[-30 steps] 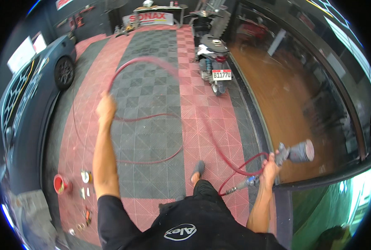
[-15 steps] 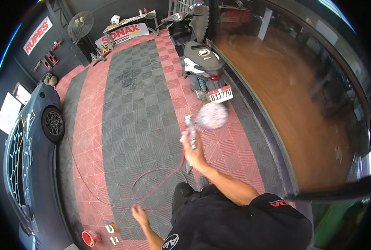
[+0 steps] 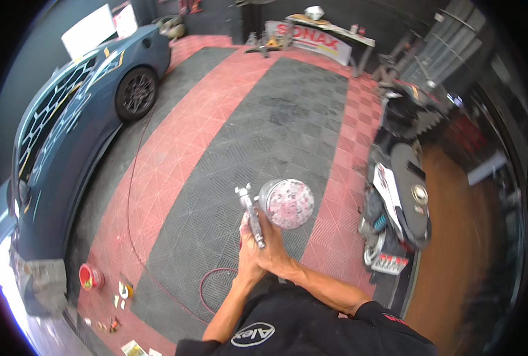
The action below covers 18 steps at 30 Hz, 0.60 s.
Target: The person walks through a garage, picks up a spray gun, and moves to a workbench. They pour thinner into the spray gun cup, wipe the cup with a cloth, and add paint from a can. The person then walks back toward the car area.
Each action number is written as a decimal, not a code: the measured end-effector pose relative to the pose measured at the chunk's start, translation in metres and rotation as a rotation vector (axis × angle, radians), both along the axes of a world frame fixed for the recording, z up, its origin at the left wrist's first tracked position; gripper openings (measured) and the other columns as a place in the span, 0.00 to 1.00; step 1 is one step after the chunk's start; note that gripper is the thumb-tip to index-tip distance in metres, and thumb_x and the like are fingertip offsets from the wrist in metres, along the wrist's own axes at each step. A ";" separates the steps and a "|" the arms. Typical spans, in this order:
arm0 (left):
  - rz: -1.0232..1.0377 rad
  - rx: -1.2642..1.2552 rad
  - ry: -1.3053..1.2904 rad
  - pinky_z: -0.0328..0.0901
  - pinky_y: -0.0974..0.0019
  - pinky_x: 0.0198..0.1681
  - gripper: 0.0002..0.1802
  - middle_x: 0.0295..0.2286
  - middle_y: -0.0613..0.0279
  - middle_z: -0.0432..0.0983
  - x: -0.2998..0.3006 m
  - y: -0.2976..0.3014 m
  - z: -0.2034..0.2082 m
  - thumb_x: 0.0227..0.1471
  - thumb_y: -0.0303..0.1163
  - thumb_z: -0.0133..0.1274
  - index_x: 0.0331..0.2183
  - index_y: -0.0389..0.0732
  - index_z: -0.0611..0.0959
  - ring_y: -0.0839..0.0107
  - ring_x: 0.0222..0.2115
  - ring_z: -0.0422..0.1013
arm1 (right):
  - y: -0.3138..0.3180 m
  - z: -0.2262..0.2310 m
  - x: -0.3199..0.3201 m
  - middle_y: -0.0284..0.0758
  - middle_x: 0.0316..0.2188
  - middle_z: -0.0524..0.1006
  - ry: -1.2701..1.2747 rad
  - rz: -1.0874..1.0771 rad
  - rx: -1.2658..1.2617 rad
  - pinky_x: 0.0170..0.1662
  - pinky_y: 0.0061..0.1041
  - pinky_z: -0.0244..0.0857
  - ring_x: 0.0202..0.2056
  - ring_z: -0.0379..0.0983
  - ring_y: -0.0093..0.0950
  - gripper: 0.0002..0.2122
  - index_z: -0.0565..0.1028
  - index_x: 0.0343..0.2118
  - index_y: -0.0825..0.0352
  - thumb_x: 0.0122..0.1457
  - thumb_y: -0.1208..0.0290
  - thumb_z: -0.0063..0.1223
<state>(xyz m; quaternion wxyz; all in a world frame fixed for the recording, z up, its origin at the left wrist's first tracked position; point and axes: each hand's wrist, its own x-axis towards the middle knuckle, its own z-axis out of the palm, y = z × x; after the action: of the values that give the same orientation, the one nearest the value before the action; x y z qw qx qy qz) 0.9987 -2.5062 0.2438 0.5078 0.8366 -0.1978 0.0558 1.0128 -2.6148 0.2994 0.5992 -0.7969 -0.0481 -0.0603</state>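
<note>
A spray gun with a round cup, splattered white and pink, is held out in front of me, above the floor. My right hand is wrapped around its handle, under the cup. Pressed against it from the left, my left hand also closes on the handle; its fingertips are partly hidden. A thin red hose loops on the floor close to my legs and runs off toward the car.
A blue-grey car stands along the left. On the right is a parked scooter beside a glass wall. A red bucket and a yellow tape roll sit at lower left. A bench stands at the back.
My left hand has come up from the hose at lower left to the spray gun beside my right hand. The view has turned right-to-left, bringing the car further in.
</note>
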 end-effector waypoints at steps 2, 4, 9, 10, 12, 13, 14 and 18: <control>0.165 -0.137 0.003 0.70 0.51 0.58 0.52 0.64 0.38 0.62 0.067 -0.021 -0.004 0.55 0.35 0.66 0.71 0.35 0.55 0.44 0.59 0.70 | -0.024 0.023 0.064 0.55 0.52 0.76 -0.080 0.104 -0.128 0.61 0.48 0.64 0.54 0.74 0.51 0.28 0.69 0.61 0.73 0.69 0.54 0.57; 0.282 -0.112 -0.005 0.73 0.52 0.52 0.49 0.61 0.39 0.65 0.125 -0.034 0.005 0.55 0.32 0.65 0.70 0.38 0.56 0.46 0.53 0.75 | -0.052 0.036 0.127 0.57 0.54 0.75 -0.134 0.222 -0.222 0.62 0.49 0.63 0.56 0.73 0.53 0.32 0.67 0.63 0.74 0.68 0.51 0.58; 0.440 -0.154 0.333 0.73 0.55 0.41 0.37 0.41 0.47 0.80 0.265 -0.038 0.016 0.55 0.22 0.54 0.65 0.38 0.65 0.59 0.38 0.80 | -0.128 0.036 0.264 0.56 0.56 0.76 -0.123 0.481 -0.403 0.63 0.48 0.64 0.59 0.72 0.54 0.37 0.69 0.63 0.75 0.64 0.46 0.61; 0.505 -0.127 0.335 0.72 0.57 0.42 0.33 0.39 0.47 0.81 0.293 -0.038 0.009 0.56 0.23 0.53 0.63 0.37 0.67 0.59 0.38 0.80 | -0.148 0.023 0.291 0.56 0.54 0.77 -0.107 0.521 -0.442 0.62 0.47 0.65 0.57 0.74 0.54 0.36 0.71 0.62 0.75 0.64 0.47 0.61; 0.597 -0.034 0.317 0.72 0.55 0.44 0.29 0.40 0.47 0.81 0.337 -0.023 -0.021 0.59 0.26 0.55 0.60 0.36 0.69 0.58 0.38 0.80 | -0.192 0.010 0.350 0.53 0.58 0.77 0.237 0.511 -0.384 0.63 0.44 0.66 0.60 0.74 0.51 0.35 0.72 0.62 0.74 0.63 0.47 0.61; 0.654 0.010 0.310 0.72 0.55 0.45 0.27 0.40 0.47 0.81 0.350 -0.013 -0.045 0.60 0.28 0.56 0.59 0.36 0.71 0.57 0.39 0.80 | -0.211 -0.001 0.368 0.53 0.59 0.76 0.352 0.498 -0.380 0.63 0.43 0.66 0.61 0.73 0.50 0.34 0.73 0.62 0.74 0.64 0.47 0.61; 0.727 -0.009 0.314 0.71 0.57 0.43 0.24 0.37 0.51 0.80 0.375 -0.005 -0.056 0.61 0.29 0.56 0.57 0.37 0.73 0.60 0.36 0.77 | -0.230 0.000 0.406 0.52 0.60 0.76 0.434 0.504 -0.402 0.64 0.42 0.66 0.62 0.73 0.48 0.34 0.73 0.62 0.73 0.64 0.48 0.61; 0.989 -0.029 0.461 0.70 0.54 0.44 0.24 0.34 0.53 0.78 0.464 -0.018 -0.084 0.66 0.43 0.58 0.56 0.39 0.75 0.60 0.35 0.76 | -0.351 -0.068 0.524 0.54 0.59 0.77 0.530 0.338 -0.766 0.63 0.45 0.66 0.61 0.73 0.50 0.33 0.75 0.60 0.73 0.62 0.49 0.63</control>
<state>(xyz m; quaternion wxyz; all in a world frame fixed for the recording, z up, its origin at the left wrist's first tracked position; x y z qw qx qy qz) 1.4632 -2.5238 0.1593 0.4627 0.8133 0.3365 0.1061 1.5364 -2.9658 0.2311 0.2564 -0.9288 -0.0411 0.2645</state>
